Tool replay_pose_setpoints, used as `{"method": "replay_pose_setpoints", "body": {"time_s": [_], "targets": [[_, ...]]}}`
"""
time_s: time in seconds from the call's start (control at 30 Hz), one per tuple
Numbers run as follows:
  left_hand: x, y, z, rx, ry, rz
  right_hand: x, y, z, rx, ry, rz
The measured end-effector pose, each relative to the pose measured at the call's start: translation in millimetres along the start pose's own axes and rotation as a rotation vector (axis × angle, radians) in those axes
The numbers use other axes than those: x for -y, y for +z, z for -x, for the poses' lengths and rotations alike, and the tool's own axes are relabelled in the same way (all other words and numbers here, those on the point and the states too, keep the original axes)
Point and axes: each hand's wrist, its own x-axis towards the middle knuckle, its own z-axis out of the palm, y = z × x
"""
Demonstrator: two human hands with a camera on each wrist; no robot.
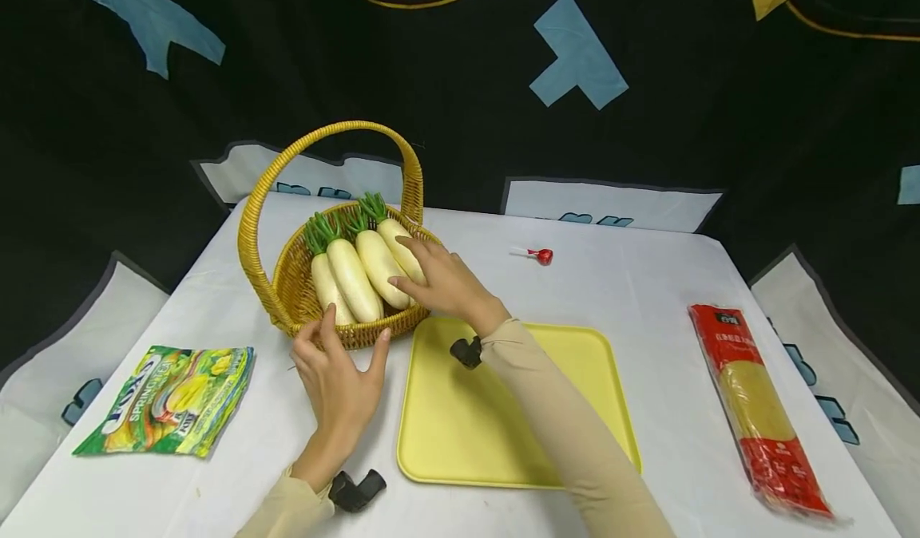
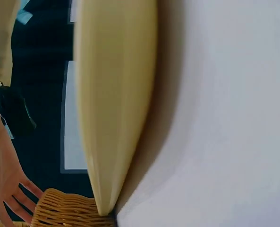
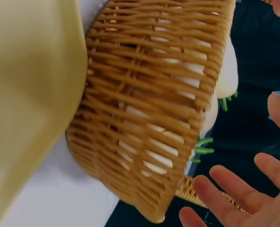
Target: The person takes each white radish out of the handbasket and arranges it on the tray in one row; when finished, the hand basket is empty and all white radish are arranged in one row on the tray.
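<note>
A yellow wicker basket (image 1: 283,278) with a tall arched handle stands left of centre at the back of the table. Several white radishes (image 1: 352,282) with green tops lie side by side in it, leaning toward its front rim. My right hand (image 1: 453,286) is over the basket's right side, by the rightmost radish. In the right wrist view, the right hand's fingers (image 3: 229,187) are spread, with nothing between them. Just in front of the basket, my left hand (image 1: 343,382) has its fingers apart and holds nothing; whether a fingertip touches the rim I cannot tell.
A yellow tray (image 1: 489,434) lies under my right forearm, right of the basket. Farther back is a red lollipop (image 1: 544,257). A green candy bag (image 1: 176,402) lies at the left, and a red packet of noodles (image 1: 762,410) at the right. Dark cloth (image 1: 460,83) hangs behind.
</note>
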Motion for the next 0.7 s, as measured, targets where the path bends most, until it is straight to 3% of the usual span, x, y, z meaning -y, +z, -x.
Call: {"method": "replay_pose_setpoints", "body": {"time_s": [0.1, 0.23, 0.4, 0.57, 0.7], "targets": [[2.3, 1.1, 3.1, -0.049, -0.069, 0.03, 0, 4, -2.4, -0.001, -0.011, -0.01], [6.9, 4.1, 6.1, -0.054, -0.174, 0.058, 1, 9, -4.9, 0.002, -0.012, -0.015], [12.0, 10.1, 6.2, -0.019, -0.266, 0.086, 3, 13, -6.9, 0.005, -0.004, -0.028], [12.4, 16.0, 4.7, 0.05, -0.364, 0.197, 3, 20, -10.1, 0.01, 0.007, -0.056], [12.8, 20.8, 2.8, 0.063, -0.393, 0.234, 5, 26, -14.4, 0.009, 0.011, -0.077]]}}
